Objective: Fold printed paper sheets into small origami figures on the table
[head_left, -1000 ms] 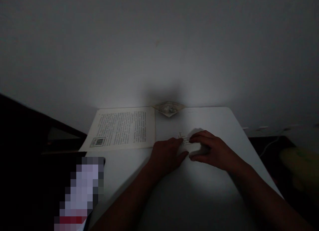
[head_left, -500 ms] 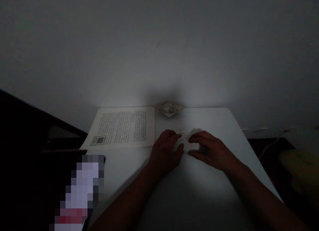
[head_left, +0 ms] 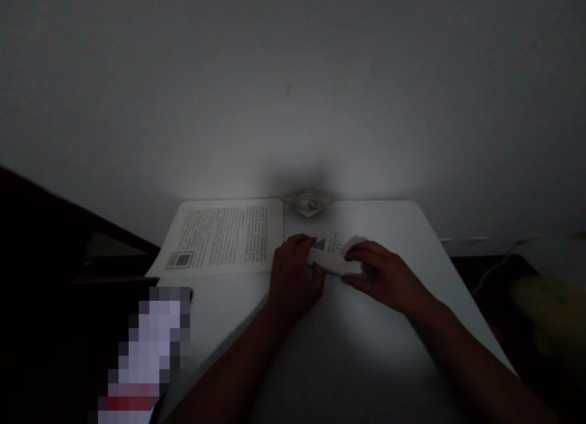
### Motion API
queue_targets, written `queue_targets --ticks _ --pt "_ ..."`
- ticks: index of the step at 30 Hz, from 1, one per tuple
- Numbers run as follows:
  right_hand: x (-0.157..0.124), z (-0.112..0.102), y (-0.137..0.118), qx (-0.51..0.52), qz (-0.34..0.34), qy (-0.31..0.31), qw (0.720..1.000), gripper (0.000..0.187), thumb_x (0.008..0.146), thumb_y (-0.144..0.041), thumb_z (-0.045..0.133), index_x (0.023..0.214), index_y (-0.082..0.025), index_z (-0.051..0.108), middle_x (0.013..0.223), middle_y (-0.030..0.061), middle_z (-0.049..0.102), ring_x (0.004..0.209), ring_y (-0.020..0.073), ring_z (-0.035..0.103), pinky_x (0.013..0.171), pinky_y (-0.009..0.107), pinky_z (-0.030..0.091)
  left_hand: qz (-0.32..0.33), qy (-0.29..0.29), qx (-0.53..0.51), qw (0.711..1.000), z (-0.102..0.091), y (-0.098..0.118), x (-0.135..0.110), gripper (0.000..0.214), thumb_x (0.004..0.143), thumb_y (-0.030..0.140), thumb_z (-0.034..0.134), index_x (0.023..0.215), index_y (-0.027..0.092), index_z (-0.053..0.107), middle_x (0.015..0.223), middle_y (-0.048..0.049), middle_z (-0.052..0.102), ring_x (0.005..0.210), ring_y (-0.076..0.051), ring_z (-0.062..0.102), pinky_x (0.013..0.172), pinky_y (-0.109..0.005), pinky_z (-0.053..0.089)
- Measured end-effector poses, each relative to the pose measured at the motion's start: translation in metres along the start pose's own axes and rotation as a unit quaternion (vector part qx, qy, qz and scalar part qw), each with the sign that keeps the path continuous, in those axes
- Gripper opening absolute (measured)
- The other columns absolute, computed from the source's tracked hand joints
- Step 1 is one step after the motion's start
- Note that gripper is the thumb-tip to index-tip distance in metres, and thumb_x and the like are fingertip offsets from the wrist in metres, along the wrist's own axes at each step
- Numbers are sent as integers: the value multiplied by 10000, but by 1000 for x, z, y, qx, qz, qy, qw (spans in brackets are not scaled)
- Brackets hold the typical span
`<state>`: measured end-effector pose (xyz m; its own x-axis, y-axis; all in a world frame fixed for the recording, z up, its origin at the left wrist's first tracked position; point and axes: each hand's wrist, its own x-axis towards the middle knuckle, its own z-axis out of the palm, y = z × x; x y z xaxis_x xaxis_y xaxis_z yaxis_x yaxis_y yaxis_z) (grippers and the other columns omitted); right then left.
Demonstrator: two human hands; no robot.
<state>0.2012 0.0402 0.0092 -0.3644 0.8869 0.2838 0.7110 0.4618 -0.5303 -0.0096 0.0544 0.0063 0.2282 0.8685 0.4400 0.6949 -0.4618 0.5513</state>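
A small piece of folded printed paper point(head_left: 336, 262) lies between my hands on the white table point(head_left: 389, 222). Its near edge shows a plain pale strip, with print and a dark triangle behind it. My left hand point(head_left: 296, 274) is closed on its left end, thumb in front and fingers behind. At the right end, my right hand point(head_left: 387, 274) pinches the paper between thumb and fingers. Parts of both ends are hidden by the fingers. Beyond the hands stands a folded paper shape point(head_left: 308, 202), pointed at both sides, against the wall.
Flat printed sheets point(head_left: 224, 235) with a square code lie at the table's back left. A blurred-out phone-like object point(head_left: 151, 344) is at the left edge. The wall point(head_left: 293, 107) rises behind the table. A cable point(head_left: 494, 268) and a yellowish object point(head_left: 549, 314) are at the right.
My left hand has shifted slightly left along the folded paper, so more of its plain strip and the dark triangle now show. My right hand has barely moved.
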Motion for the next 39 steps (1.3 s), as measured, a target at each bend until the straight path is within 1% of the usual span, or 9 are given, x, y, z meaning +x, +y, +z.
queue_targets --ticks 5,9,13,17,22,25,31,35,39 --pt "1 1 2 -1 6 20 1000 265 799 -288 651 1049 -210 614 1074 73 621 992 197 594 861 343 509 25 -42 35 998 0 0 -2 529 662 269 687 1162 160 553 1134 -117 564 1043 -282 540 911 -450 435" --pt "1 1 1 -12 -1 16 1000 339 751 -341 704 1047 -201 617 1070 81 623 1004 212 588 863 349 507 29 -53 34 998 2 -1 -3 531 675 249 701 1176 163 548 1149 -115 549 1032 -273 538 892 -442 449" --pt "0 1 -1 -15 1 16 1000 324 767 -335 690 1057 -213 612 1069 78 626 1015 214 581 881 364 498 27 -50 8 998 5 -4 -3 506 686 219 708 1167 187 556 1146 -100 537 1007 -257 539 879 -434 465" --pt "1 1 -2 -7 7 19 1000 283 791 -335 662 1045 -223 611 1057 72 635 1000 212 588 877 370 500 21 -33 -48 998 5 -5 -2 490 679 161 712 1147 183 567 1143 -99 516 1019 -238 539 898 -418 475" --pt "1 0 -1 4 1 29 1000 297 793 -326 656 1064 -219 599 1063 72 634 996 207 593 859 352 501 77 39 -124 989 -1 2 -1 455 705 81 658 1137 177 551 1210 -116 449 1063 -214 522 899 -384 492" --pt "1 -1 -2 19 6 28 999 305 792 -325 657 1068 -218 585 1055 67 635 966 201 601 828 339 505 92 64 -144 983 -3 7 0 466 714 59 639 1151 176 528 1225 -120 434 1108 -223 502 921 -397 484" --pt "2 -2 -4 56 28 34 997 252 800 -331 646 1019 -217 590 1004 61 639 898 193 619 775 323 514 72 82 -156 982 -5 6 3 445 724 86 661 1132 195 520 1204 -108 452 1125 -239 503 942 -442 471" --pt "1 0 -5 59 50 75 994 267 802 -348 642 1029 -214 597 930 56 658 828 193 634 729 327 522 48 80 -144 985 -5 6 3 461 710 77 676 1126 198 520 1203 -104 460 1127 -237 503 948 -441 468" --pt "2 1 -7 62 53 105 991 237 835 -330 602 1036 -204 601 885 51 662 765 175 634 669 309 524 46 79 -138 986 -6 7 2 480 708 61 661 1138 211 510 1203 -99 463 1139 -235 494 954 -451 466"
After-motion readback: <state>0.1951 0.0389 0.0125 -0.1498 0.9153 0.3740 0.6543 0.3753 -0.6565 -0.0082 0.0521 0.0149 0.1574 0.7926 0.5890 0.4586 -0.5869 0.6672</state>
